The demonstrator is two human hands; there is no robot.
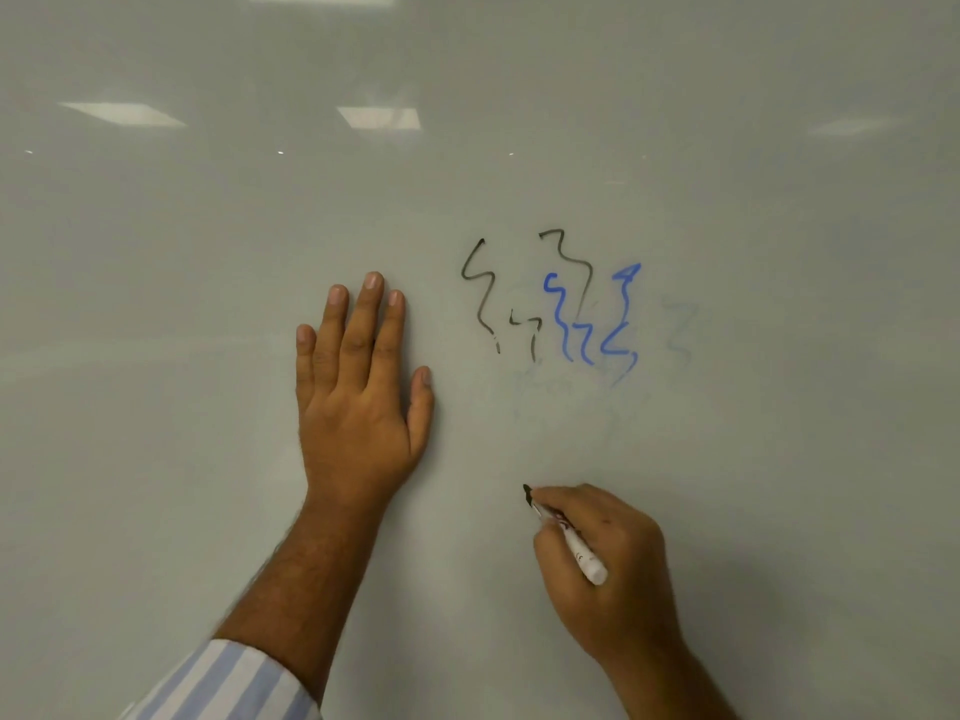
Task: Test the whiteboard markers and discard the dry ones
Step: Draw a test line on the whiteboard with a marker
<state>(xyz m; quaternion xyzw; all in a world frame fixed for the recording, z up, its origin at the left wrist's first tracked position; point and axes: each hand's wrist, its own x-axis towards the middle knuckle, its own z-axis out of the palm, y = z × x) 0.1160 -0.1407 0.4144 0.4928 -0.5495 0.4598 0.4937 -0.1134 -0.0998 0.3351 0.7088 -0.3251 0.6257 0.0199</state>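
the right hand (608, 563) pinches a white-barrelled, black-tipped whiteboard marker (569, 540) in a writing grip, tip at or just off the glossy white board (208, 252), likely ready for a test stroke. the left hand (358, 387) lies flat, fingers straight, seemingly bracing. above sit thin black squiggles (480, 293) and bold blue squiggles (571, 324).
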